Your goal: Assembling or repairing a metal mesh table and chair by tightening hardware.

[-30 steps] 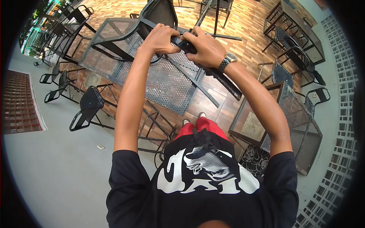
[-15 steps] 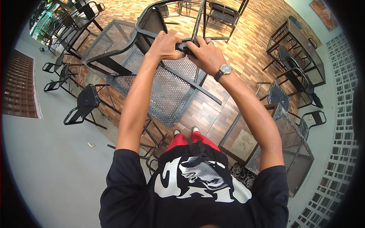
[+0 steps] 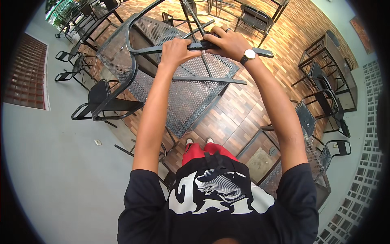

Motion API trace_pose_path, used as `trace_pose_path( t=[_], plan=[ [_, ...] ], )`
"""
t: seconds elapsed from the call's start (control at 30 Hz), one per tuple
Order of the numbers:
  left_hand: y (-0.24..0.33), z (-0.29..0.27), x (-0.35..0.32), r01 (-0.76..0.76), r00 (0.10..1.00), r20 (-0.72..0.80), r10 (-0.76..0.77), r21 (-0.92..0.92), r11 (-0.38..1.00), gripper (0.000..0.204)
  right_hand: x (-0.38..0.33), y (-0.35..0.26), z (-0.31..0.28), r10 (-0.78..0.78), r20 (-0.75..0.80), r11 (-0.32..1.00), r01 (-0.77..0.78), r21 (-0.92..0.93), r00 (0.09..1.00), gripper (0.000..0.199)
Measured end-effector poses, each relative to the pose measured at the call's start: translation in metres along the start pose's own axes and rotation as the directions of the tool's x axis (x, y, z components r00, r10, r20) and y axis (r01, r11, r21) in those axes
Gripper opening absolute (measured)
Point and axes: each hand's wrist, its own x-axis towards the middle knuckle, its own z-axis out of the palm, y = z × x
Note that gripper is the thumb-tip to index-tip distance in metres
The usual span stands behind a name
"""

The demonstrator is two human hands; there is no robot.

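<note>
A black metal chair (image 3: 148, 50) is held tilted over the perforated mesh tabletop (image 3: 183, 106), its tubular frame bending down toward the left. My left hand (image 3: 176, 53) is closed round a flat bar of this chair, thumb pointing right. Beside it my right hand (image 3: 230, 45), below a wristwatch (image 3: 249, 54), grips the same bar where a leg meets it. Both arms reach forward at full stretch. I cannot tell whether any part of the chair touches the tabletop.
Another black chair (image 3: 98, 92) stands left of the mesh table by the grey wall (image 3: 77, 162). At the right are a long table (image 3: 331, 55), several black chairs and a second mesh-topped piece (image 3: 319, 173). One more chair (image 3: 256, 18) stands beyond my right hand.
The held chair has turned and tilted, its frame swinging down to the left over the table's edge. Both hands keep their grip on it. The view has shifted slightly.
</note>
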Motion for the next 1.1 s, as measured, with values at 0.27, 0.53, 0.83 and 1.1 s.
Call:
trace_pose_path(
  t=[0.27, 0.53, 0.83, 1.1],
  plan=[
    [0.002, 0.024, 0.028, 0.015, 0.992, -0.122, -0.012, 0.025, 1.000, 0.049, 0.003, 0.050, 0.027, 0.164, -0.007, 0.942, -0.155, 0.299, 0.986, 0.061],
    [0.000, 0.014, 0.025, -0.063, 0.997, -0.047, 0.063, 0.011, 0.998, 0.073, 0.012, 0.058, 0.022, 0.542, -0.243, 0.759, -0.346, 0.551, 0.804, 0.041],
    [0.002, 0.026, 0.030, -0.169, 0.969, -0.198, 0.148, -0.090, 0.982, 0.087, -0.028, 0.111, -0.066, 0.955, -0.145, 0.207, -0.228, 0.951, 0.260, 0.052],
    [0.081, 0.045, 0.068, -0.481, 0.768, -0.481, 0.423, 0.005, 0.877, 0.053, -0.079, 0.084, -0.038, 0.563, -0.291, 0.822, -0.491, 0.288, 0.773, 0.028]
  ],
)
